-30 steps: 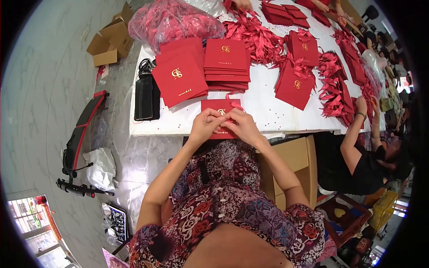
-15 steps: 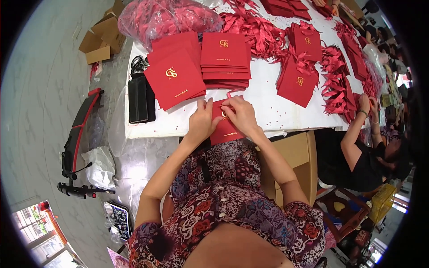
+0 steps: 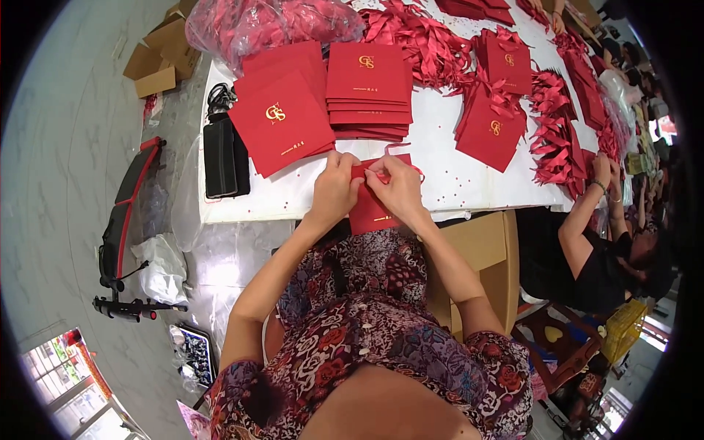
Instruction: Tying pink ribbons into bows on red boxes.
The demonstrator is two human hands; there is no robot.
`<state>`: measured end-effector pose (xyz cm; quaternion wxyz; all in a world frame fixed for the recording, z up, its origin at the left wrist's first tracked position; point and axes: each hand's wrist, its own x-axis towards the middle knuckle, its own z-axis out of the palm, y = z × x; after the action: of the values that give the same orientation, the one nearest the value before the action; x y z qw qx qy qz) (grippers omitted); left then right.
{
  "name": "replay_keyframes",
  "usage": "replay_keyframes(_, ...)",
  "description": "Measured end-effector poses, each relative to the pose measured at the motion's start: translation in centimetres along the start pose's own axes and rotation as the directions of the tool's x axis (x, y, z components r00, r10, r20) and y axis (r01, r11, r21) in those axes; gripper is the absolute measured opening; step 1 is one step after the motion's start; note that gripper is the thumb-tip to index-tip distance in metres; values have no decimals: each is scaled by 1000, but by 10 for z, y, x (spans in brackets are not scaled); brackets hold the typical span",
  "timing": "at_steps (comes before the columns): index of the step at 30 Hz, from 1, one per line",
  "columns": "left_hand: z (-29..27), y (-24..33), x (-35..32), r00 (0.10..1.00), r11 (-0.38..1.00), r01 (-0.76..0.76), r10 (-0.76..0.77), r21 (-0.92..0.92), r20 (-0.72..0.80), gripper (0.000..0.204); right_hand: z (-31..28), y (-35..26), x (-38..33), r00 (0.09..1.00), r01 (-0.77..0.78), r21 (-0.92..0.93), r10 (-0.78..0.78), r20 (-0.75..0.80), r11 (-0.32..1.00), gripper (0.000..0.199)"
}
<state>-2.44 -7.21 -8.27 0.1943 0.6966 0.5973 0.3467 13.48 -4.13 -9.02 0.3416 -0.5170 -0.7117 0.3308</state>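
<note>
Left hand (image 3: pixel 334 192) & right hand (image 3: pixel 400 191) both pinch top edge of flat matte red paper bag (image 3: pixel 367 209) at white table (image 3: pixel 440 183) edge. Thin red cord loop (image 3: pixel 400 152) sticks up; glossy ribbon heap (image 3: pixel 425 37) behind.

Both hands, left (image 3: pixel 334 192) and right (image 3: pixel 400 189), pinch a red paper bag (image 3: pixel 369 209) at the white table (image 3: pixel 447 183) edge.
</note>
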Motion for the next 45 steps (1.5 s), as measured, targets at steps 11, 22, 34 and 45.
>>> replay_keyframes(11, 5, 12, 19, 987, 988, 137, -130, -74, 89, 15, -17, 4, 13, 988, 59, -6, -58, 145, 998, 12)
replay_keyframes(22, 30, 5, 9, 881, 738, 463, -319, -492, 351, 17, -39, 4, 21, 990, 18, 126, -35, 135, 992, 10)
replay_keyframes(34, 2, -4, 14, 838, 516, 534, -222, -670, 498, 13, -58, -14, -3, 967, -242, 322, 198, 163, 915, 10)
replay_keyframes(45, -8, 30, -4, 1000, 956, -21, 16, -292, -20, 14, -31, -31, -23, 991, 137, -96, -137, 14, 986, 10)
